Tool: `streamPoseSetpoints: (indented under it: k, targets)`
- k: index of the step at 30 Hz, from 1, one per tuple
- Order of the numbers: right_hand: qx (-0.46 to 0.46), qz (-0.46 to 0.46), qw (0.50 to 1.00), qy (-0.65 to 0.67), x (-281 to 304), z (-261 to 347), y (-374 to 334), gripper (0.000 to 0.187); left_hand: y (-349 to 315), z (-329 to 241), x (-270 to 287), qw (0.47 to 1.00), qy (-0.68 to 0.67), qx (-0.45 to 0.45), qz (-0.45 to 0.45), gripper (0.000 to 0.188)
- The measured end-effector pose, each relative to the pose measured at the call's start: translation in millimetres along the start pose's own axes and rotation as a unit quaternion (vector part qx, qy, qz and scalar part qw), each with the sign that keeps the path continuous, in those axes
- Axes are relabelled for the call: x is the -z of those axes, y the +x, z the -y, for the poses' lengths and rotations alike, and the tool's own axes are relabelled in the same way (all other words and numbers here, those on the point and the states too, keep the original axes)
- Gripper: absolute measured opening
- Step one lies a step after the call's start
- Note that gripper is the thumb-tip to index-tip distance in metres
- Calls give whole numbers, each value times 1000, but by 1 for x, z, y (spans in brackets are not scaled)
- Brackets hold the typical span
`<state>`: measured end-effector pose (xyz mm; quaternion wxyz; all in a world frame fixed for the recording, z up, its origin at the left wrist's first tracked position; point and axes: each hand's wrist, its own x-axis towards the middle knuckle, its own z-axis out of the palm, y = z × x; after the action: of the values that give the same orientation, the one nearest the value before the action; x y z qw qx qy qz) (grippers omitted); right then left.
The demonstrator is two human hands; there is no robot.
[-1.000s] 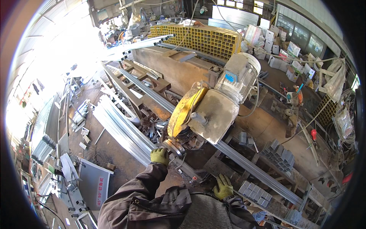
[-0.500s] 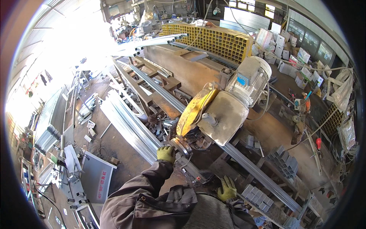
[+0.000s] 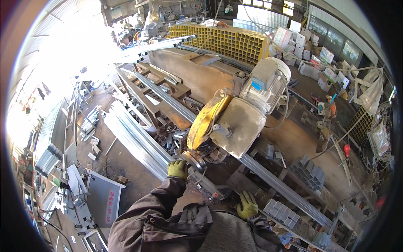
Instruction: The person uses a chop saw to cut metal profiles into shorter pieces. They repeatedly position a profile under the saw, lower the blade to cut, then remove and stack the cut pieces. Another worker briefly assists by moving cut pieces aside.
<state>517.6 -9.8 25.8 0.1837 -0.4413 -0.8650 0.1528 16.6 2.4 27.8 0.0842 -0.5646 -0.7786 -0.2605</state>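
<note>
My left hand, in a yellow-green work glove, is curled closed beside a round metal handwheel at the front of a cut-off saw. What lies inside its fingers is hidden. The saw has a yellow blade guard, a dusty flat plate and a grey motor. Long steel profiles run beneath the saw head. My right hand, gloved alike, lies open with its fingers stretched out on the bench edge, left of a block of short cut tube pieces.
Long shiny profiles lie at the left of the saw. A grey machine panel stands at lower left. More cut tubes are stacked at right. Behind are yellow-ended square tubes and white boxes. Cables hang across the back.
The whole view has shifted slightly, so the scene sits a little further left. Both hands keep nearly the same places and poses at the saw.
</note>
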Motion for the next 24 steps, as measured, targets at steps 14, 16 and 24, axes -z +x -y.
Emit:
streamPoseSetpoints:
  k: [14, 16, 24]
  targets:
    - [-33, 38, 999, 20, -3, -4, 0, 77, 1, 4, -6, 1000, -1, 10, 18, 29]
    - [0, 6, 1000, -1, -4, -4, -1, 74, 1, 4, -6, 1000, 0, -2, 2, 29]
    - [-5, 7, 1000, -4, -2, -2, 0, 73, 1, 2, -5, 1000, 0, 4, 8, 29]
